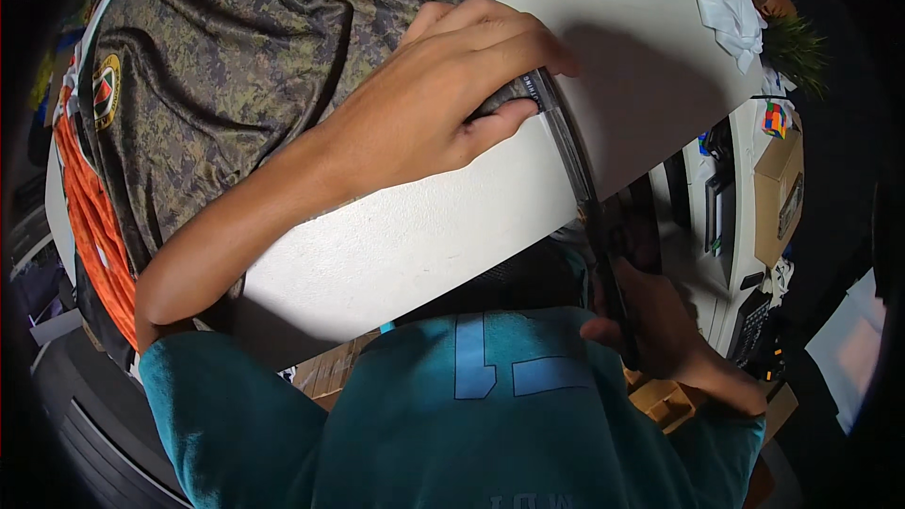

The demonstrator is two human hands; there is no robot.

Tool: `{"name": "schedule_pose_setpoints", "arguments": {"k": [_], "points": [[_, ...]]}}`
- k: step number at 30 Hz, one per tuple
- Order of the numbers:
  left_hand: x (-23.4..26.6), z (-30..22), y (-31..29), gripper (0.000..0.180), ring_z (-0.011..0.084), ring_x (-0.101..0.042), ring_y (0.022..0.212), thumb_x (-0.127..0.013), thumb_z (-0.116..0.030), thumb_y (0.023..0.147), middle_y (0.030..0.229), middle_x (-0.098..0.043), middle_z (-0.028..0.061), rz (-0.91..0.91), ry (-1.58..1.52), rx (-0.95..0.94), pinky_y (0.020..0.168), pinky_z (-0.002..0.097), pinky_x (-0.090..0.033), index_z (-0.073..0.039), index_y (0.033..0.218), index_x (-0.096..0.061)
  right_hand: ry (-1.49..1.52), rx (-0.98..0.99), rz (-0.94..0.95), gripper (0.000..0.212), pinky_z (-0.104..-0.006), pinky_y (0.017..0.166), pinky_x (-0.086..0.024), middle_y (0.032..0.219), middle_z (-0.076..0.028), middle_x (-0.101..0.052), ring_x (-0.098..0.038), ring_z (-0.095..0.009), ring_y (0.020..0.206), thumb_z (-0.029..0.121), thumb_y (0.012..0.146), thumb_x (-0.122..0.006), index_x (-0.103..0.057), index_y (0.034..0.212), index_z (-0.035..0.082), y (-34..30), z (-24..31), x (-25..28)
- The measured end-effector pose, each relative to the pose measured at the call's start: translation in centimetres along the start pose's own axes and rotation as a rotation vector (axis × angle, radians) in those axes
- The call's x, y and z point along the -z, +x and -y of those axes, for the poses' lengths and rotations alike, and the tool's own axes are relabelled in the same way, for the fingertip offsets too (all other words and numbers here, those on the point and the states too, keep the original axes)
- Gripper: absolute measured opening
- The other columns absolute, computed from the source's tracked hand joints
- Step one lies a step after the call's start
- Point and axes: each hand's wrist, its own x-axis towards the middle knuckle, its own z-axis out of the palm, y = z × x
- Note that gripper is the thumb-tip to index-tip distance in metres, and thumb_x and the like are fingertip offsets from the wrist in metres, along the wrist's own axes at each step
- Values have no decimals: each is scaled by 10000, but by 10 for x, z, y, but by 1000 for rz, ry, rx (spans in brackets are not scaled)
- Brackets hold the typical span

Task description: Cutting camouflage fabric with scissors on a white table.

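A camouflage-print fabric piece point(245, 57) with a dark woven tape along its edge lies wrinkled over the left of the white table. My left hand point(452, 85) reaches across it, thumb and fingers closed on its right corner. Right against that corner are the tips of long dark scissors point(570, 155), seen nearly edge-on. Beyond the table's near edge, my right hand point(650, 316) is wrapped round their handles, partly in shadow. Whether the blades are parted cannot be made out. The left fingertips are partly hidden behind the hand.
Bright orange fabric point(94, 217) hangs at the table's left edge. The white table point(377, 254) ends close to my body. At the right stand a cardboard box point(778, 198), a colourful puzzle cube point(775, 119), crumpled white cloth point(731, 14) and a grassy plant point(797, 47).
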Motion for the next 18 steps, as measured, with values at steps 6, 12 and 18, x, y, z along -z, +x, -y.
{"name": "schedule_pose_setpoints", "arguments": {"k": [6,12,18], "points": [[-1,-1,-1,301,221,-532,1159,-664,-182,891,1184,-623,33,17,7,13,1032,400,-345,-95,1177,-628,32,25,13,533,-347,546,-408,696,-72,-565,-521,-217,523,525,839,-707,-508,943,41,-2,-1,1],[0,-3,-1,303,216,-528,1171,-661,-173,892,1196,-621,30,37,8,30,1049,399,-332,-94,1182,-625,61,-20,28,517,-330,547,-389,698,-51,-557,-479,-188,535,526,846,-702,-518,942,53,-5,0,3],[1,0,1,305,221,-523,1173,-642,-188,907,1209,-613,34,43,15,19,1046,405,-332,-90,1194,-618,66,-37,20,528,-316,552,-376,687,-24,-549,-454,-165,551,570,852,-674,-526,931,69,-6,0,5]]}}
